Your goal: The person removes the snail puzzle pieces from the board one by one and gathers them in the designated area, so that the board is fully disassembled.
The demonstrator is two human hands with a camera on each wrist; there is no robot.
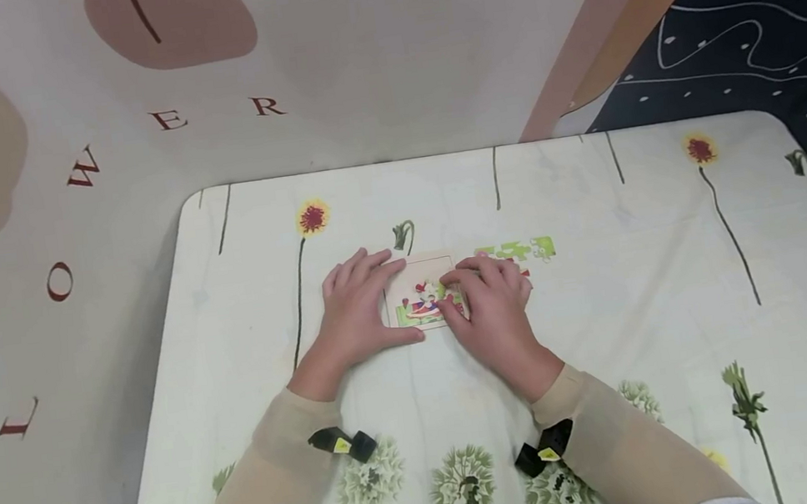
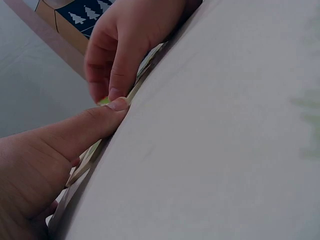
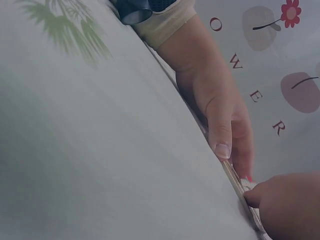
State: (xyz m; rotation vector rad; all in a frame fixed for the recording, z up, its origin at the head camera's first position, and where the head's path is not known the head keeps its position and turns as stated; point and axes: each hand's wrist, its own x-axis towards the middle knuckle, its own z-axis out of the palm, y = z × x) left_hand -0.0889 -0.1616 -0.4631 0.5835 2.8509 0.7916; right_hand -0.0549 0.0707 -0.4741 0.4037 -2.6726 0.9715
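Bracketing the pale puzzle board from nine o'clock, the left hand lies spread, forefinger at its ten-o'clock corner, thumb along its six-o'clock edge. The right hand works from three o'clock, thumb and forefinger pinching what looks like a small green piece. From there the board lies at nine o'clock, nearly square, so I see no clear long axis; the loose pieces lie at one o'clock, nearer this hand. Its fingers cover some of them, and the pinched bit's shape is hard to make out.
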